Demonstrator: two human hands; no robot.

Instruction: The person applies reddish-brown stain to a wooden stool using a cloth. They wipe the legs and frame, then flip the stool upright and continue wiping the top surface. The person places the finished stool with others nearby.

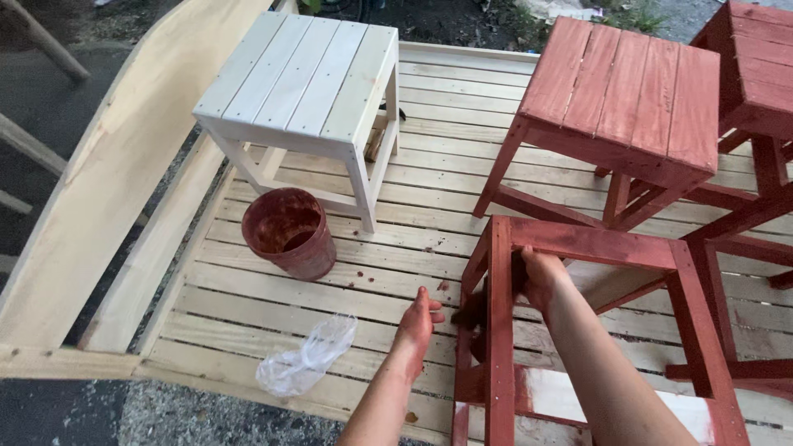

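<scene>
Stool frame: the red-stained stool frame (578,330) lies tipped on the slatted wooden platform (330,289), near the person.
Right hand: the right hand (541,277) is closed around the frame's top rail, arm reaching in through it.
Left hand: the left hand (417,318) is loosely open, empty, stained fingers just beside the frame's leg.
Doing it well: a firm grip should steady the frame.
Nearby: red-stained bucket (289,233), crumpled plastic bag (306,357), unpainted stool (306,91), painted stool (619,107).

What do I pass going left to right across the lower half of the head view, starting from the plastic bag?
Crumpled clear plastic bag → paint-stained bucket, slightly farther back → left hand, open over the slats → right hand, gripping the upturned red-painted stool frame.
</scene>
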